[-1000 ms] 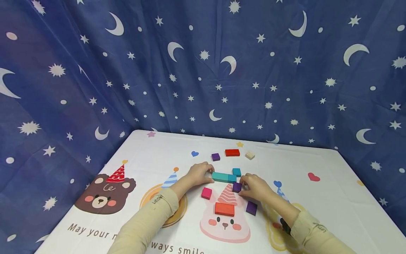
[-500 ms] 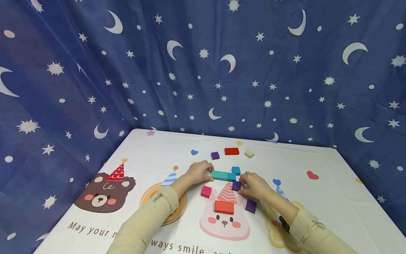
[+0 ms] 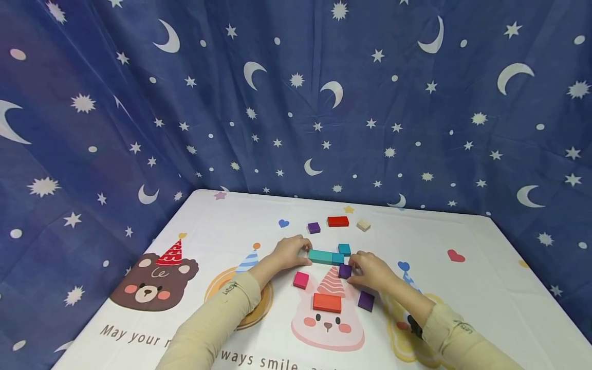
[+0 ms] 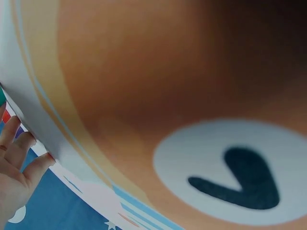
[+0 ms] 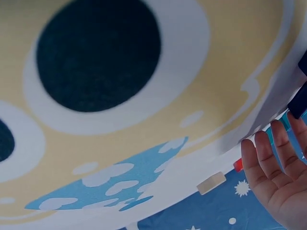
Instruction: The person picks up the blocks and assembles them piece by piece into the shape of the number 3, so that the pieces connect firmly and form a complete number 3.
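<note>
In the head view, my left hand pinches the left end of a long teal block, finger behind and thumb in front. A blue block touches the teal block's right end. My right hand holds a small purple block by its right side, just in front of the blue one. Another small blue block lies behind that row. The left wrist view shows other fingers of the left hand spread loosely. In the right wrist view, a fingertip of the right hand meets a dark block.
Nearer on the white printed tablecloth lie a pink block, an orange-red block and a dark purple block. Farther back are a purple block, a red block and a cream block. A blue curtain hangs behind.
</note>
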Demonstrator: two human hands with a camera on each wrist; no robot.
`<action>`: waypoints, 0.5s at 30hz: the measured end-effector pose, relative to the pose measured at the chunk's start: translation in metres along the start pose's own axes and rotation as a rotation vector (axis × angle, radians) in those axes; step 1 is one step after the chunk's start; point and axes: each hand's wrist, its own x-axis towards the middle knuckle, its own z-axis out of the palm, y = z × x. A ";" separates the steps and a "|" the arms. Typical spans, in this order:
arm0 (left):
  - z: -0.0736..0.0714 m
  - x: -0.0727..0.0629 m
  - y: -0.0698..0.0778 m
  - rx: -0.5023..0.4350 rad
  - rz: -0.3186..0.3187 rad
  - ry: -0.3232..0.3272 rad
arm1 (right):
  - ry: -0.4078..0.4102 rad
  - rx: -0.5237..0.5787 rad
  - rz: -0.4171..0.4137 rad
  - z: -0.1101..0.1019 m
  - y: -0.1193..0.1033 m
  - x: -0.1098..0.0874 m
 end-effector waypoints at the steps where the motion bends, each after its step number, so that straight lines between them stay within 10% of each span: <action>1: 0.000 0.000 0.000 0.003 0.003 0.003 | 0.001 0.001 0.001 0.000 0.000 0.000; 15: 0.000 0.000 0.001 0.015 0.016 0.002 | -0.005 0.014 0.011 -0.001 0.000 0.000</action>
